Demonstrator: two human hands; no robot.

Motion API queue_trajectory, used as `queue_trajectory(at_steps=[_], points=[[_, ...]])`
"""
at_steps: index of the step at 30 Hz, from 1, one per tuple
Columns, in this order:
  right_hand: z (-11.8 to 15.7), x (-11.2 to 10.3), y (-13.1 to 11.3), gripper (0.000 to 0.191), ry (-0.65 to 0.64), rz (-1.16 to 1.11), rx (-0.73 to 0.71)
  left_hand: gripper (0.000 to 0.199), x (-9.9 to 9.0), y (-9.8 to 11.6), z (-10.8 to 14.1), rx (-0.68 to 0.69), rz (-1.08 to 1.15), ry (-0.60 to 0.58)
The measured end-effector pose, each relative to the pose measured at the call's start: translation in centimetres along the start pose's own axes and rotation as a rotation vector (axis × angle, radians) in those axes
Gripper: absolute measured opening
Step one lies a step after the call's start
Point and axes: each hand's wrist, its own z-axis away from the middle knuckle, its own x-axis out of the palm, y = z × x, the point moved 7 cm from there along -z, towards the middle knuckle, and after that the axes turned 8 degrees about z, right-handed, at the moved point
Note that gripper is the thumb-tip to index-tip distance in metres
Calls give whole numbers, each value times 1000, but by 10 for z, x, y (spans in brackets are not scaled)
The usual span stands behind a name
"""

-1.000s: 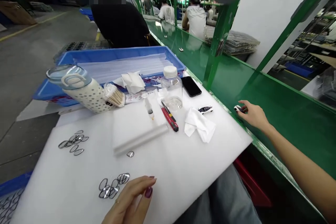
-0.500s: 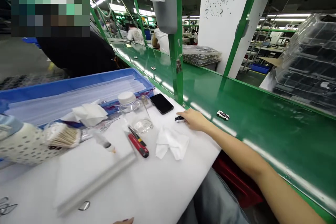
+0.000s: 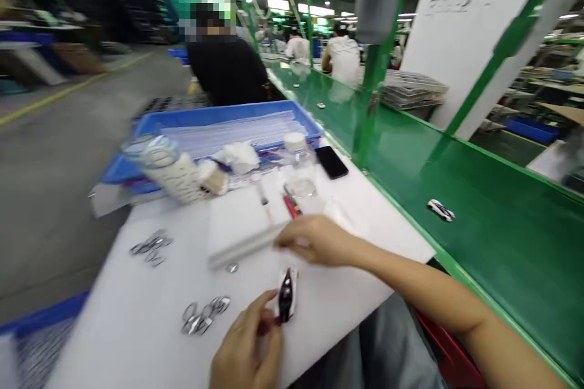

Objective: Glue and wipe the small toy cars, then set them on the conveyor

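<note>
White-&-black toy car (image 3: pixel 287 296) now at nr part of surface (image 3: pixel 146 316), L hand (image 3: pixel 249 340) touching its nr end, grip too blurred to call. R hand (image 3: pixel 317 240), out by phone (image 3: pixel 331 162) ½ sec ago, is back beside white slab (image 3: pixel 241 219), fingers curled, can't tell if closed. 2nd car (image 3: pixel 441 210) sits on green belt (image 3: pixel 506 243).

Two toy cars (image 3: pixel 286 296) are spotted nearby, two clusters of rings (image 3: pixel 201 321) are counted, one single ring (image 3: pixel 232 268) is seen, one phone (image 3: pixel 331 162), one clear jar (image 3: pixel 301 167)!
</note>
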Motion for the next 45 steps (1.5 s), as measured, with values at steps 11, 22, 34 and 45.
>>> queue_trajectory(at_steps=[11, 22, 34, 45], points=[[-87, 15, 38, 26, -100, -44, 329, 69, 19, 27, -11, 174, -28, -222], [-3, -4, 15, 13, 256, -902, 224, 57, 24, 30, -19, 48, 60, -266], [34, -4, -34, 68, 348, -1444, 190, 26, 24, 40, -16, -43, 223, 59], [28, 13, -30, 66, 361, -1548, 304, 16, 17, 42, -20, -38, 259, 90]])
